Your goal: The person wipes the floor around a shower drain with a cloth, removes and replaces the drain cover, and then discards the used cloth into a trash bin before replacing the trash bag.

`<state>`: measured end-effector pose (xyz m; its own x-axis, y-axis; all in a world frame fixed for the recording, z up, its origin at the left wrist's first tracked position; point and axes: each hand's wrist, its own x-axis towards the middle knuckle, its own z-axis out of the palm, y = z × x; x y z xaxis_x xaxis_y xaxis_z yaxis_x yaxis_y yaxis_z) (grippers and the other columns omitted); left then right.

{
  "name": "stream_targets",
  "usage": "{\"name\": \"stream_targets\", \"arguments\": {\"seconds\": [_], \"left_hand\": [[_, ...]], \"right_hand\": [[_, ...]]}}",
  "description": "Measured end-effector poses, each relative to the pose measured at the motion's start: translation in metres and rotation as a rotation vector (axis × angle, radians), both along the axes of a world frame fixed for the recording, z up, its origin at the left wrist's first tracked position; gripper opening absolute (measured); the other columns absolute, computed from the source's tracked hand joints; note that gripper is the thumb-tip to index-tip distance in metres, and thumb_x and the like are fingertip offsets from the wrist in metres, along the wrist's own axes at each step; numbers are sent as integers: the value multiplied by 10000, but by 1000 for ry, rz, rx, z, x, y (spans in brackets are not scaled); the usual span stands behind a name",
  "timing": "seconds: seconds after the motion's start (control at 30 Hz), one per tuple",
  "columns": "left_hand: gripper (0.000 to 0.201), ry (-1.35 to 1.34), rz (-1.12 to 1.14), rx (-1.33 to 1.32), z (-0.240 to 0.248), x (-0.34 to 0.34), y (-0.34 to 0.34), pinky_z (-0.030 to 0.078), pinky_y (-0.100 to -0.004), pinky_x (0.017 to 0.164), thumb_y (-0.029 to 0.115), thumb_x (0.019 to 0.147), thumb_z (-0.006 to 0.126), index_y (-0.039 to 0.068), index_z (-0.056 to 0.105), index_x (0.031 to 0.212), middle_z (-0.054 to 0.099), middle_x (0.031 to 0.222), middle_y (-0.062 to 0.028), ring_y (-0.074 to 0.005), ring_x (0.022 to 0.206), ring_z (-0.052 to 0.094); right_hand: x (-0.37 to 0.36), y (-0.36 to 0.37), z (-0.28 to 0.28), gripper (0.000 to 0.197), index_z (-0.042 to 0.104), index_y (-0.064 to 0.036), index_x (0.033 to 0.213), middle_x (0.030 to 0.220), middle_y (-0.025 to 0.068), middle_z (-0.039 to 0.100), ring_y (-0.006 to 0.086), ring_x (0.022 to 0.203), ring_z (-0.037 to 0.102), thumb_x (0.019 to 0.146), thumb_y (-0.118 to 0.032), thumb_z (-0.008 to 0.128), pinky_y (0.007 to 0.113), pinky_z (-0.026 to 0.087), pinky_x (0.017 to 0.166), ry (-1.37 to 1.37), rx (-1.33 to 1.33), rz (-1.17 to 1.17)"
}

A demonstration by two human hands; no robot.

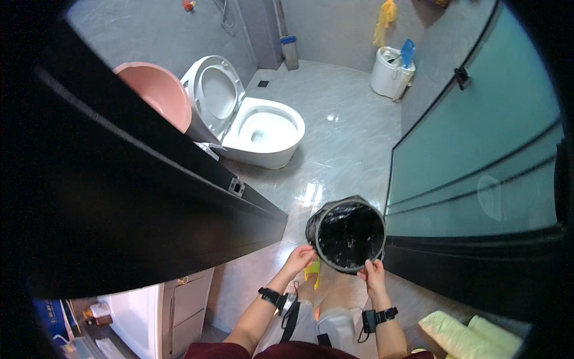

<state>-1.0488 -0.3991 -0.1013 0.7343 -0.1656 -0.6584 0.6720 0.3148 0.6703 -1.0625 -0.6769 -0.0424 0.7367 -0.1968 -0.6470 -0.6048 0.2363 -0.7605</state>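
Observation:
Between my hands, in front of my legs, is a round trash can (318,234) with a grey rim, its mouth facing up toward me. A black trash bag (350,236) lines the inside, and some of the black plastic hangs over the outside on the left. My left hand (300,258) pinches the can's lower left edge; whether it grips the rim or only the bag cannot be made out. With thumb and fingers closed, my right hand (373,274) holds the rim at the lower right. The can's bottom is hidden.
Ahead on the left stands a toilet (272,122) with its lid up, beside a pink basin (158,90). A white bucket (391,75) is at the far right. Dark door panel (149,203) and frosted glass door (478,155) flank me. A white sink cabinet (188,305) sits lower left.

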Motion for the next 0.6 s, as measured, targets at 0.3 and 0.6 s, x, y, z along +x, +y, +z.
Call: {"name": "stream_targets", "arguments": {"seconds": [0.3,0.6], "left_hand": [[284,130,345,-76,-3,78,-35,544,-317,791,170,911,599,51,463,1129,592,1019,-68,-158,933,600],[151,178,941,-61,10,140,-30,546,-332,812,70,895,529,42,481,1036,584,1030,-71,-183,926,606]], "right_hand": [[138,25,-1,150,464,-98,988,819,13,535,109,703,557,926,-181,572,261,548,567,-23,-36,220],[309,94,-4,201,474,-87,1034,845,16,548,125,739,573,913,-190,598,291,554,627,55,-9,728]]}}
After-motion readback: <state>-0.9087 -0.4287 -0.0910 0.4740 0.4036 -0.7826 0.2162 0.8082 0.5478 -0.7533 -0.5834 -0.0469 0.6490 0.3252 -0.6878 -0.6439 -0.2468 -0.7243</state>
